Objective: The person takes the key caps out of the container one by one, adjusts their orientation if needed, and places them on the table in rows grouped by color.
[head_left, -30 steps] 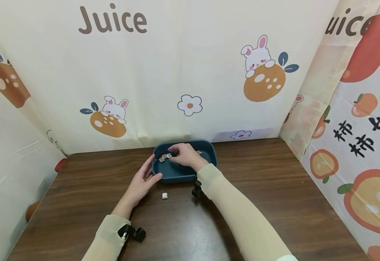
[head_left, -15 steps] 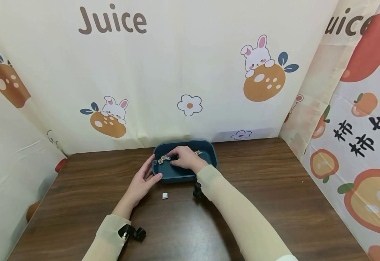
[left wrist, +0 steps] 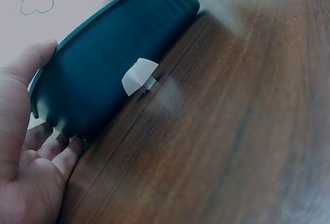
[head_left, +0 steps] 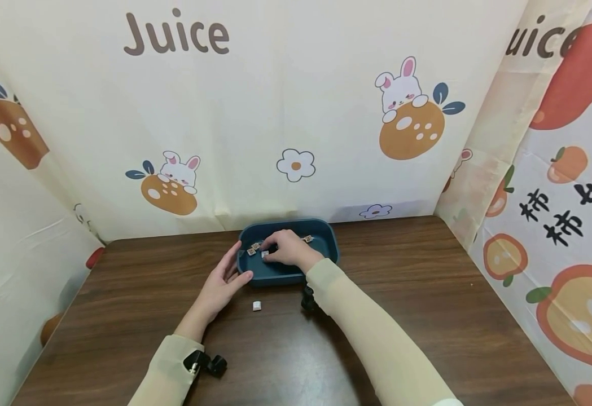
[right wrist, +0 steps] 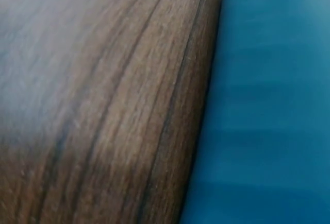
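Note:
A dark teal tray (head_left: 280,278) stands against the back wall. My left hand (head_left: 223,274) holds its left end, thumb at the near rim and fingers along the side; the left wrist view shows the thumb over the rim of the tray (left wrist: 98,64). Inside the tray, my right hand (head_left: 290,248) has thumb and index finger around a small pale square piece (head_left: 264,254), partly covered by the fingertips. Several tan square pieces (head_left: 251,251) lie at the tray's left, with another tan piece (head_left: 308,239) behind the right hand.
In front of the tray, a small white keycap-like piece (head_left: 257,305) sits on the brown wooden table (head_left: 402,316); the left wrist view shows a clear stem under this white cap (left wrist: 140,76). The right wrist view holds only table and the tray's outer wall (right wrist: 268,110).
My right hand has shifted slightly toward me inside the tray, and the pale square piece has moved nearer with it, away from the tan ones. The left hand has stayed at the tray.

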A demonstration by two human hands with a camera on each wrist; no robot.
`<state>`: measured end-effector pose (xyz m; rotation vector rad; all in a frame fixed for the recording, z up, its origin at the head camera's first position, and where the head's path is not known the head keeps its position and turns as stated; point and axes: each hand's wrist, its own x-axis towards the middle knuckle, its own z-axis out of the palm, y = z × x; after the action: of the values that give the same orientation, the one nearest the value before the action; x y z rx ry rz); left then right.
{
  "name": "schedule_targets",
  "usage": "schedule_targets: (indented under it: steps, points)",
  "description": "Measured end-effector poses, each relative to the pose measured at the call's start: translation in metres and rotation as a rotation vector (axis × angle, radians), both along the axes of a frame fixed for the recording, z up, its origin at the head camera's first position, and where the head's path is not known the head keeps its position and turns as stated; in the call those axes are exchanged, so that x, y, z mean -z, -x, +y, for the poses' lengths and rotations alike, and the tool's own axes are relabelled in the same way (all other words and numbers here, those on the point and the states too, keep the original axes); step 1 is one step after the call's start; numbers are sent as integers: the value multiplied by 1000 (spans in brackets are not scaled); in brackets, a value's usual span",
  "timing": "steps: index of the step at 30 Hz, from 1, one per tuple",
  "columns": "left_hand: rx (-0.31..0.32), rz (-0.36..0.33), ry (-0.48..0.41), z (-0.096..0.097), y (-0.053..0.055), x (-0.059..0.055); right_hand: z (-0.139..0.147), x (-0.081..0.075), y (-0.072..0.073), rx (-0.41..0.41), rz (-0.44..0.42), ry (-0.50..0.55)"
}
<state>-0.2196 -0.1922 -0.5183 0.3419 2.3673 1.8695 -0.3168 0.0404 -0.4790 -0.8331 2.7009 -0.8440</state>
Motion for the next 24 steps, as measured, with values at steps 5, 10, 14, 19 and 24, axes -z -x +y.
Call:
schedule_targets:
  steps: [5,10,14,19,24]
  points:
    - [7,2,-8,0,0,1,0,0,0,1,13,-22]
    - [22,4,-42,1,1,2,1,1,0,-2,18,-22]
    - [22,8,-54,1,2,1,1,0,0,3,18,1]
    - [26,11,-54,1,2,1,3,-1,1,32,13,90]
    - [21,9,-42,0,0,2,4,-3,0,50,7,208]
